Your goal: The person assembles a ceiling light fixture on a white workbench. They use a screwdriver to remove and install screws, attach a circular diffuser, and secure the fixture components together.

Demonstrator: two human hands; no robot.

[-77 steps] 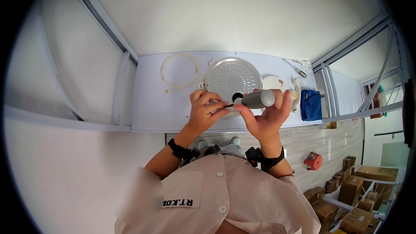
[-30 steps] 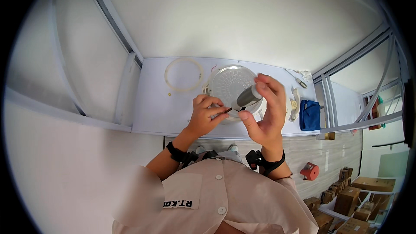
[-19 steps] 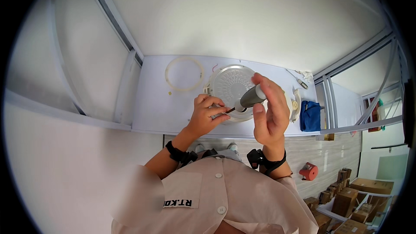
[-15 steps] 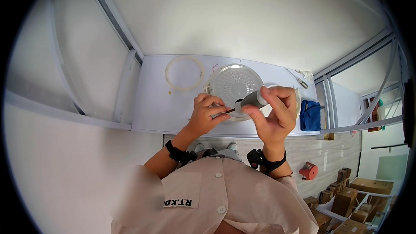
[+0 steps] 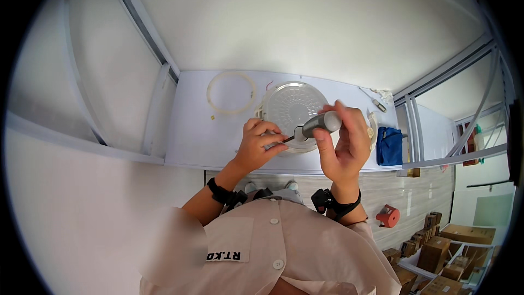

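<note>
A screwdriver [image 5: 316, 125] with a grey handle and a dark shaft slants above the near edge of a round silver metal lid [image 5: 293, 100] with an embossed pattern. My right hand [image 5: 349, 150] has its fingers round the handle from the right. At the other end, the thumb and fingertips of my left hand [image 5: 261, 143] are pinched at the shaft's tip; whether a small part is also between them is hidden. Beneath the metal lid shows the pale rim of a round housing, partly covered by my hands.
On the white table [image 5: 191, 136] lie a pale ring [image 5: 209, 94] and a small yellow piece [image 5: 213, 117] at the left. A second screwdriver [image 5: 377, 105] and a blue cloth pouch [image 5: 389, 146] are on the right. A red stool [image 5: 388, 216] stands on the floor near cardboard boxes [image 5: 435, 252].
My right hand's fingers have shifted round the screwdriver handle, and the handle has tilted to show more of its end cap. My left hand stays at the tip.
</note>
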